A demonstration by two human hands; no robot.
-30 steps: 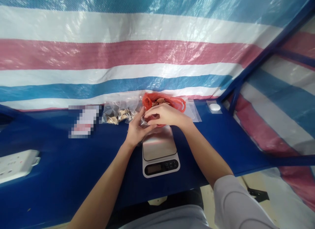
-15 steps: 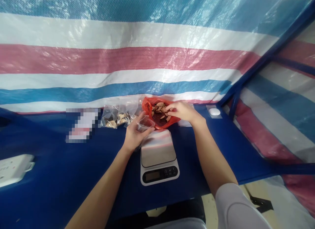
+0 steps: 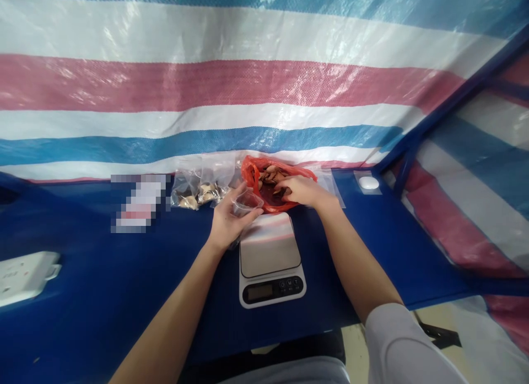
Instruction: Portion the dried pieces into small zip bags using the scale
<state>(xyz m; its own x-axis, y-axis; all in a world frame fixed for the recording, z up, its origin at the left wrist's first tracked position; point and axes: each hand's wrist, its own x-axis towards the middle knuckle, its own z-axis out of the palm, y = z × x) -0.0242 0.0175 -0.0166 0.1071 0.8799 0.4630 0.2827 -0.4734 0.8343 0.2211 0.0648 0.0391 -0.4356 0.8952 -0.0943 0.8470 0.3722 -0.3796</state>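
Observation:
My left hand (image 3: 228, 217) is curled round a clear plastic bag (image 3: 247, 203), its mouth spread between thumb and fingers at the left front of the red bag. Wide open, the red plastic bag (image 3: 258, 165) holds several brown dried slices (image 3: 270, 176). Over its right rim reaches my right hand (image 3: 305, 192), with bent fingers closed down among the slices; the fingertips are partly hidden. Just in front of both hands lies a white kitchen scale (image 3: 270, 252) with a steel plate, and its display looks dark.
Clear bags with pale dried pieces (image 3: 198, 195) lie left of the red bag. A flat clear bag (image 3: 333, 188) and a white oval object (image 3: 368, 183) lie to the right. A white power strip (image 3: 27, 276) sits far left on the blue table (image 3: 136, 296). Striped sheeting (image 3: 206, 86) hangs behind.
My right hand has lowered deeper into the red bag, its fingers now among the slices. The left hand keeps its hold. The whole view has shifted slightly.

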